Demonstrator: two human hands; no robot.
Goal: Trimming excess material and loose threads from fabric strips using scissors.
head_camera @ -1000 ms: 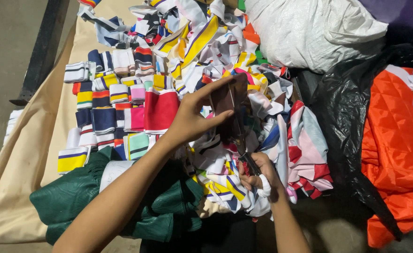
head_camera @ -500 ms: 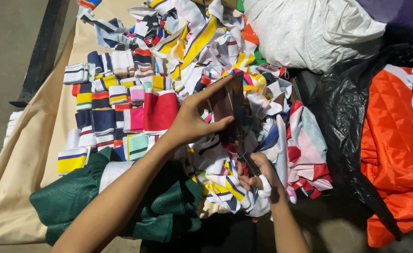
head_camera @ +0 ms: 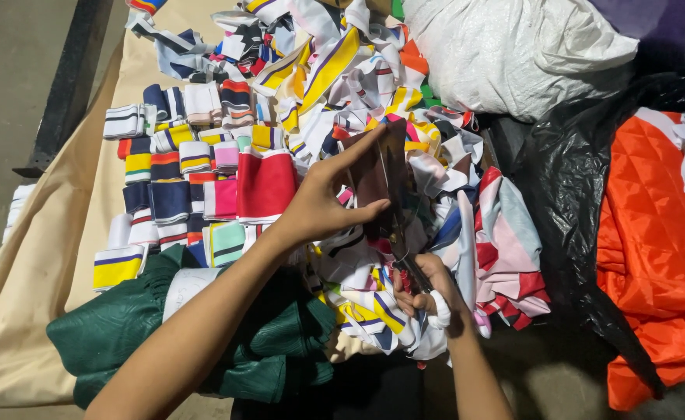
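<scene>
Scissors (head_camera: 401, 247) sit in the right hand (head_camera: 426, 294), fingers curled shut around the handles, blades meeting a dark maroon fabric piece (head_camera: 380, 173). Left hand (head_camera: 323, 204) pinches that piece upright between thumb and forefinger, above the heap of striped scraps (head_camera: 373, 85).

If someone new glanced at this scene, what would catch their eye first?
Most striking is the heap of striped, multicoloured fabric strips across the middle, with folded pieces in neat rows on the tan sheet to the left. At the centre, the left hand holds up a dark maroon piece of cloth while the right hand works scissors beneath it. A bright orange quilted fabric glows at the right edge.
</scene>
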